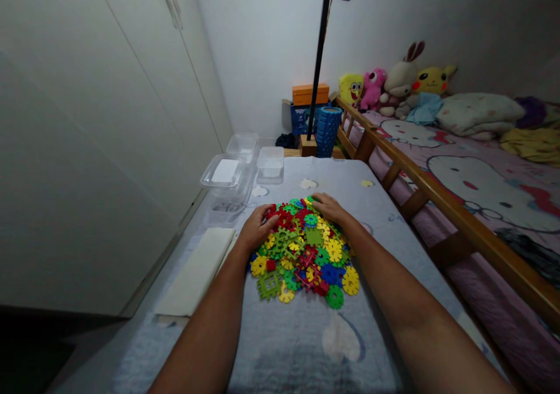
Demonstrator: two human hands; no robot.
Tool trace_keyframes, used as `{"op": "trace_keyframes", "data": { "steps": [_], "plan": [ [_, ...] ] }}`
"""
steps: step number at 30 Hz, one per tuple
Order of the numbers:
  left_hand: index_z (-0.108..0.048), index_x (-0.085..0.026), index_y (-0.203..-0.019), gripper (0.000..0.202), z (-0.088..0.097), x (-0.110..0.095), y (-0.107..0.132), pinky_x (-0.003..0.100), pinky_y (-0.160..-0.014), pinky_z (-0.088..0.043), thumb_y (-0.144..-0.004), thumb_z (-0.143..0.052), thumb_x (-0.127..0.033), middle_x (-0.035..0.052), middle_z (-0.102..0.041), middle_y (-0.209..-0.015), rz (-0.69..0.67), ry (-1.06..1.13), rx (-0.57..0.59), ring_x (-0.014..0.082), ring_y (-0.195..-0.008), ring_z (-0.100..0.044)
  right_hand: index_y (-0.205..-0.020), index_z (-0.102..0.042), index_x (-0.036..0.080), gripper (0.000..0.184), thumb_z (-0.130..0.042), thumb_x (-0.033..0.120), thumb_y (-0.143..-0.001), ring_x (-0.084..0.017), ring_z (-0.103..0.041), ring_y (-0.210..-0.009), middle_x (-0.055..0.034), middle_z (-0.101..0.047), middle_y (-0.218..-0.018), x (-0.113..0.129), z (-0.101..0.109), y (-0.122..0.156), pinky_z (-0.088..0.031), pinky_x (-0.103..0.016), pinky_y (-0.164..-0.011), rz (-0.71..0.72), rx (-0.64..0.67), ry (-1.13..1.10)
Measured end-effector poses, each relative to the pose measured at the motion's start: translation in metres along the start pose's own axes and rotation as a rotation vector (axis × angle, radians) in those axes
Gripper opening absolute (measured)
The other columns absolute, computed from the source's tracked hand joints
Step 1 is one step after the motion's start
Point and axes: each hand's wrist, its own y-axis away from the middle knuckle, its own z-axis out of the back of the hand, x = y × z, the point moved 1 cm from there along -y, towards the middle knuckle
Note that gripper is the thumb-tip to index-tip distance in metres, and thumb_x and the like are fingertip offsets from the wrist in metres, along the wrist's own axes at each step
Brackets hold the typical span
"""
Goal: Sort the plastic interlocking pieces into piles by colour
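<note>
Plastic pieces in red, green, yellow and blue lie in one heap on the cloth-covered desk, between the two forearms. The left hand rests at the far left edge of the heap, its fingers loosely bent and released. The right hand touches the far right edge, with fingers also released and extended over the pieces. Transparent boxes stand beyond, to the left.
</note>
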Motion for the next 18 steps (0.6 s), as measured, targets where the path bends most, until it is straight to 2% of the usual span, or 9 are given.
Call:
{"op": "trace_keyframes", "data": {
  "steps": [5,9,13,18],
  "plan": [
    [-0.065,-0.016,-0.12,0.058,-0.004,0.007,-0.015,0.043,-0.107,-0.047,-0.084,-0.056,-0.061,0.0131,-0.067,-0.125,0.066,0.125,-0.008,0.0277,-0.115,-0.063,-0.124,-0.071,0.02,0.041,-0.051,0.032,-0.091,-0.024,-0.063,-0.118,-0.0063,-0.071,-0.127,0.01,0.001,0.013,-0.046,-0.037,-0.106,0.082,0.126,-0.286],
    [-0.066,-0.013,-0.12,0.07,-0.007,0.011,-0.029,0.044,-0.108,-0.046,-0.074,-0.065,-0.066,0.0161,-0.068,-0.126,0.136,0.21,0.048,0.031,-0.118,-0.063,-0.119,-0.073,0.02,0.039,-0.054,0.037,-0.09,-0.024,-0.066,-0.106,-0.0056,-0.074,-0.114,0.008,0.012,0.027,-0.049,-0.037,-0.098,0.048,0.047,-0.397],
    [-0.067,-0.013,-0.118,0.072,-0.008,0.01,-0.035,0.044,-0.102,-0.049,-0.069,-0.07,-0.066,0.0154,-0.071,-0.12,0.19,0.263,0.092,0.0319,-0.112,-0.066,-0.107,-0.075,0.019,0.035,-0.065,0.043,-0.084,-0.024,-0.064,-0.103,-0.0083,-0.071,-0.113,-0.003,0.022,0.035,-0.05,-0.036,-0.091,0.025,-0.036,-0.326],
    [-0.069,-0.015,-0.112,0.06,-0.009,0.01,-0.035,0.042,-0.097,-0.051,-0.074,-0.067,-0.062,0.0119,-0.074,-0.113,0.174,0.306,0.016,0.0287,-0.105,-0.069,-0.093,-0.073,0.02,0.028,-0.08,0.037,-0.071,-0.023,-0.061,-0.097,-0.0063,-0.068,-0.102,-0.006,0.022,0.036,-0.047,-0.034,-0.088,0.095,-0.014,-0.14]
  ]
}}
